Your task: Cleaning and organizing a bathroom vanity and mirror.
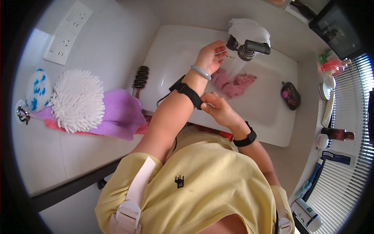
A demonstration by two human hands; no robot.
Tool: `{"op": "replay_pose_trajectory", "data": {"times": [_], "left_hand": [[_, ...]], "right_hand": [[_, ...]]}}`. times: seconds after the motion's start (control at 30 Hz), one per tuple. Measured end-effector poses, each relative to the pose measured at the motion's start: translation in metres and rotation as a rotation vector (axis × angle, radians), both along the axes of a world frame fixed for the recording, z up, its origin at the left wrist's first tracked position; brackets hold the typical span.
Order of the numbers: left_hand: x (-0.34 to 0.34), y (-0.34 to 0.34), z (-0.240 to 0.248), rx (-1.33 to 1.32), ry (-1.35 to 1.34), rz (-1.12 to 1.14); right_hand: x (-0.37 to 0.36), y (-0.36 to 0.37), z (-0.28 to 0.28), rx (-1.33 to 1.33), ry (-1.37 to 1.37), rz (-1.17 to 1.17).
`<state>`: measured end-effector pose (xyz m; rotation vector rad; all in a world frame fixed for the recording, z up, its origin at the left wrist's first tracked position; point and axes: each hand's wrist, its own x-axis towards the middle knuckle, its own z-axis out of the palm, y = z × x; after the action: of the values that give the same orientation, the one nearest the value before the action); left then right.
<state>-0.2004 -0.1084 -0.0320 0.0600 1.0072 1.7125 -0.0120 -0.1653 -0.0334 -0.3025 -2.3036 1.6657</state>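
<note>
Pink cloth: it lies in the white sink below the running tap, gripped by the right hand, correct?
Not quite: in the head view, the right hand grips the black band on the left forearm, not the pink cloth, which does lie in the white sink below the running tap.

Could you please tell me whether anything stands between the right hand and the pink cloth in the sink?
Nothing visible stands between the right hand and the pink cloth; that hand is at the black strap on the left forearm. Water from the faucet falls onto the cloth.
</note>
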Motion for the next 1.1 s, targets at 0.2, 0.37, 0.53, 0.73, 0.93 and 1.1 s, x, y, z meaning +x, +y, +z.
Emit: {"op": "replay_pose_trajectory", "data": {"times": [0.2,0.37,0.53,0.73,0.93,1.1], "left_hand": [[0.013,0.012,-0.003,0.145,-0.175,0.02],[0.048,0.015,-0.065,-0.044,0.545,-0.019],[0.034,-0.006,-0.16,-0.201,1.308,-0.419],[0.039,-0.029,-0.142,-0.222,1.566,-1.161],[0.031,-0.068,-0.151,-0.105,1.848,-0.982],[0.014,-0.035,-0.167,-0.196,1.926,-1.269]], "right_hand": [[0.009,0.044,-0.078,-0.434,-0.086,-0.229],[-0.005,0.116,-0.059,-0.864,0.084,-0.603],[-0.029,0.119,-0.069,-0.891,0.096,-0.456],[0.011,0.115,-0.132,0.562,-0.733,-0.623],[0.026,0.103,-0.147,0.239,-0.677,0.021],[0.013,0.096,-0.193,0.47,-0.36,-0.211]]}}
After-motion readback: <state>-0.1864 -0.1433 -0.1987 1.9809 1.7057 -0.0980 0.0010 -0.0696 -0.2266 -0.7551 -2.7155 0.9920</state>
